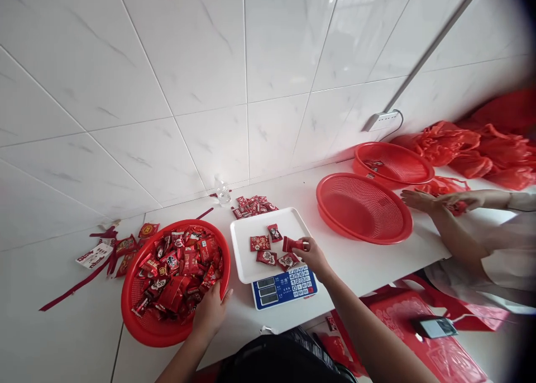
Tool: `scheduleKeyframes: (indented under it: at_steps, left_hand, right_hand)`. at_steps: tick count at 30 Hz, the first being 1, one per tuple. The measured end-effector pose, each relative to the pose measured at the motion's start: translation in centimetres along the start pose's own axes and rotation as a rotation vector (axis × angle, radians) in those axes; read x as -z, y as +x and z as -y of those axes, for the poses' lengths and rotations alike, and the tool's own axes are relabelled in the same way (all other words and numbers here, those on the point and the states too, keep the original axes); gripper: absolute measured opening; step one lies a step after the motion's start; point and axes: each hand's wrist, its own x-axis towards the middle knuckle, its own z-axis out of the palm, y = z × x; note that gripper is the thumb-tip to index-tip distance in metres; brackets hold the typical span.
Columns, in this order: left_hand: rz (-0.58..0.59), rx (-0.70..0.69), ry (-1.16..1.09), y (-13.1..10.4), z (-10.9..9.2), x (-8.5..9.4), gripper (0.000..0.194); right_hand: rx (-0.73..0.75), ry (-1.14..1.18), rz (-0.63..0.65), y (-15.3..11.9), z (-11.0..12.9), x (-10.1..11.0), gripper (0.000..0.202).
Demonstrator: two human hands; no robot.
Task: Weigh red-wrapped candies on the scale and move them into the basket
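My left hand (210, 310) grips the near right rim of a round red plastic basket (130, 316), its thumb outside the rim. Red-wrapped candies (184, 266) fill that basket. Over the right side of the white scale tray (243, 266), my right hand (314, 257) pinches a small red candy packet (292, 244) between thumb and fingers. Several other wrapped packets lie in the tray, among them a larger flat one (260, 243). Below the tray is the scale's blue keypad panel (285, 288).
Behind the scale lie a pile of red packets (253, 206) and a clear glass (222, 193). Two red baskets (364, 207) and red plastic bags (448, 143) stand to the right. A co-worker's hands (439, 201) hold something red there. Ribbons and a white card (95, 255) lie left.
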Motion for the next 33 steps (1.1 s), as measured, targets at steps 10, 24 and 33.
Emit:
scheduleKeyframes:
  at_steps: [10,24,33]
  left_hand:
    - [-0.026,0.065,0.002,-0.3,-0.3,-0.3,0.051]
    - [-0.095,0.075,0.031,-1.0,-1.0,0.1,0.046]
    - [-0.098,0.105,0.063,-1.0,-1.1,-0.1,0.049]
  right_hand:
    - [0.012,0.587,-0.299,5.9,1.5,9.5,0.039]
    - [0.487,-0.623,0.432,-1.4,-1.5,1.5,0.053]
    - [0.561,-0.736,0.469,-1.1,-0.7,0.9,0.034]
